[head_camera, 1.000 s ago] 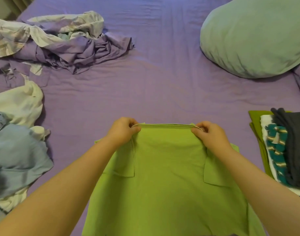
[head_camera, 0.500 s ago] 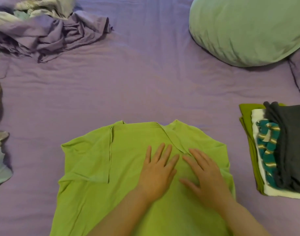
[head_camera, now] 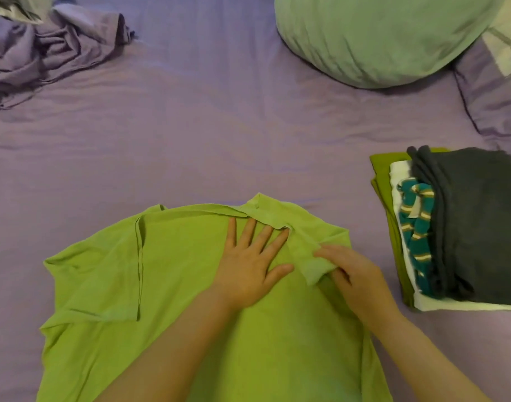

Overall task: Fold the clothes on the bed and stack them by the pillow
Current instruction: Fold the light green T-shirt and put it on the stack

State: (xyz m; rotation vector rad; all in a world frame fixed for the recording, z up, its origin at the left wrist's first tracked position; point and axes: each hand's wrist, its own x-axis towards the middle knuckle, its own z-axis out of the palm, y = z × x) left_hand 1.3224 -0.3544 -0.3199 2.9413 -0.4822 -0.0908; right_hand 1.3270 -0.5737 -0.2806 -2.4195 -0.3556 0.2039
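A lime green shirt (head_camera: 150, 285) lies spread on the purple bed sheet (head_camera: 219, 140) in front of me. My left hand (head_camera: 251, 265) rests flat on its middle with fingers spread, just below the neckline. My right hand (head_camera: 355, 274) pinches the shirt's right sleeve, which is lifted and turned inward over the body. A stack of folded clothes (head_camera: 457, 227) sits at the right, with a dark grey piece on top, then a teal striped one, a white one and an olive green one. The pale green pillow (head_camera: 379, 36) lies at the far right, beyond the stack.
A heap of crumpled purple and white laundry (head_camera: 45, 47) lies at the far left corner. A purple pillowcase (head_camera: 492, 91) shows at the right edge beside the pillow. Bare sheet stretches between the shirt and the pillow.
I laid the shirt down from holding its shoulders and pressed both palms on it. Since then my right hand has taken the right sleeve and drawn it inward. The view shifted right.
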